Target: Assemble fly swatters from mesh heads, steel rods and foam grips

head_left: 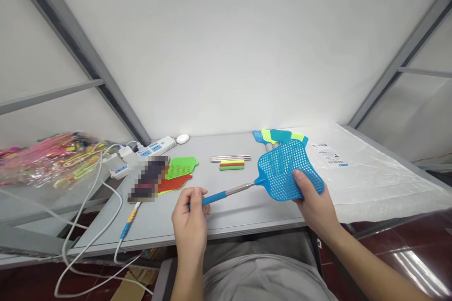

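A blue fly swatter (pixel 291 169) with a metal telescopic shaft is held above the front of the table, its perforated head to the right. My left hand (pixel 192 214) is closed round the blue grip at its lower left end. My right hand (pixel 314 200) pinches the right edge of the head, thumb on top. Behind the shaft lie several thin metal rods (pixel 231 158) and a few coloured handle tubes (pixel 232 165) in yellow, red and green. Green (pixel 181 168) and red swatter heads (pixel 175 183) lie to the left.
Assembled swatters (pixel 280 136) in blue and yellow-green lie at the back right, beside a white plastic bag (pixel 374 174) with a label. On the left are a pixelated phone (pixel 150 181) on a cable (pixel 130 223), a power strip (pixel 155 147) and bagged colourful items (pixel 60 160).
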`<state>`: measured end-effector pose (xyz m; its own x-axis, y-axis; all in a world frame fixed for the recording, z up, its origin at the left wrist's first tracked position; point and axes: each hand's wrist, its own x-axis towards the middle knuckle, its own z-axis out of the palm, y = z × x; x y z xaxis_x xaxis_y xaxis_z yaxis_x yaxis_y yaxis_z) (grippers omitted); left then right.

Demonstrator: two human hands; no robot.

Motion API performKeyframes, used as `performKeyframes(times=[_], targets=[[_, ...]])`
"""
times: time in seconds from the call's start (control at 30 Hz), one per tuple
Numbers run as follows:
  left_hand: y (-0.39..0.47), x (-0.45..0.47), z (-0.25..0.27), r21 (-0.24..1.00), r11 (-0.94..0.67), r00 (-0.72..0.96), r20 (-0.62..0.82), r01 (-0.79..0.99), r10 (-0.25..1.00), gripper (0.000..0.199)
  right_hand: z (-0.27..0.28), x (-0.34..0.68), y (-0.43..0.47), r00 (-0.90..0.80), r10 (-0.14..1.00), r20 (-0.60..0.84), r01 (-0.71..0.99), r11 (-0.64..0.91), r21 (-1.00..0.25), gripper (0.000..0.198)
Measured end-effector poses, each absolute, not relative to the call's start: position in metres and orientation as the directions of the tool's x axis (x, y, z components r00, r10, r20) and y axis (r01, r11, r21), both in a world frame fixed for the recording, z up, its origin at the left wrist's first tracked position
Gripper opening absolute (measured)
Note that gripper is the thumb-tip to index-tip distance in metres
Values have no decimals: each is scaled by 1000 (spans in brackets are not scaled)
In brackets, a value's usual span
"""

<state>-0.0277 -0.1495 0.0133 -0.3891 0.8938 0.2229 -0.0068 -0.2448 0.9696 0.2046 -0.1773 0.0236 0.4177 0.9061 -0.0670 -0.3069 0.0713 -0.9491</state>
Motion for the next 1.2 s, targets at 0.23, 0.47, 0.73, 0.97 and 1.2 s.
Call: performKeyframes(times=[0.23, 0.47, 0.73, 0.97, 1.2], targets=[[-141, -46, 2, 838, -286, 102, 270, 464, 957, 32, 30, 213, -168, 343, 938, -42, -303, 68, -951, 46], [-130, -37, -5, 667, -338, 354, 117, 665, 928, 36, 38, 218, -167, 197, 969, 151, 41, 146, -988, 39], [-86, 46, 35, 629, -366, 383, 116, 686, 917, 39, 35, 215, -170, -246, 950, 190, 599, 304, -741, 25], [-19, 120, 44, 490, -325, 301, 131, 809, 945, 29, 0, 250, -148, -63, 975, 213, 935, 132, -328, 65], [-14, 149, 11, 398, -341, 310, 143, 852, 940, 36, -41, 267, -139, 120, 991, 66, 965, -101, -243, 74]])
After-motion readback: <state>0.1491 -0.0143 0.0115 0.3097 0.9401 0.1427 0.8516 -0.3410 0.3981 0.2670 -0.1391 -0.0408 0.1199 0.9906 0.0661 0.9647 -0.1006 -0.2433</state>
